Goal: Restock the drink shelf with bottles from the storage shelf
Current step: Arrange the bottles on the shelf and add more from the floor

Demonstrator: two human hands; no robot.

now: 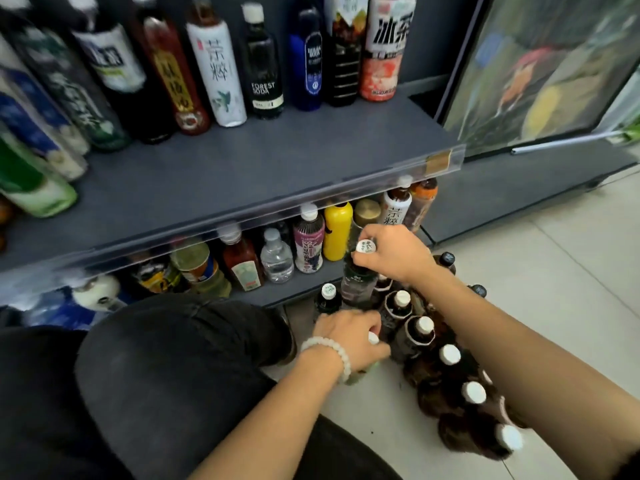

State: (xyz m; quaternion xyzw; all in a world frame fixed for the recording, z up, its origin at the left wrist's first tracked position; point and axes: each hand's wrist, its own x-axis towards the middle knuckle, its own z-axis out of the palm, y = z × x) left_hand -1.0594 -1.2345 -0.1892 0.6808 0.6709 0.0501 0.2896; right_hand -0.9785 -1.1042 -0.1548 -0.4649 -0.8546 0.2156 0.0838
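My right hand (389, 252) grips the white-capped neck of a dark bottle (358, 287), which stands upright at the front of the bottom shelf. My left hand (349, 336), with a pale bead bracelet on the wrist, curls round the top of a greenish bottle (363, 374) on the floor; only its white cap and a little of its body show. A cluster of dark brown white-capped bottles (450, 375) stands on the tiled floor under my right forearm. Another dark bottle (327, 299) stands just beyond my left hand.
The grey upper shelf (214, 174) carries a row of tall mixed bottles at its back. The bottom shelf (298, 289) holds assorted drinks, among them a yellow bottle (336, 230). My dark-trousered knee (180, 358) is at the lower left. A glass fridge door (540, 71) stands to the right.
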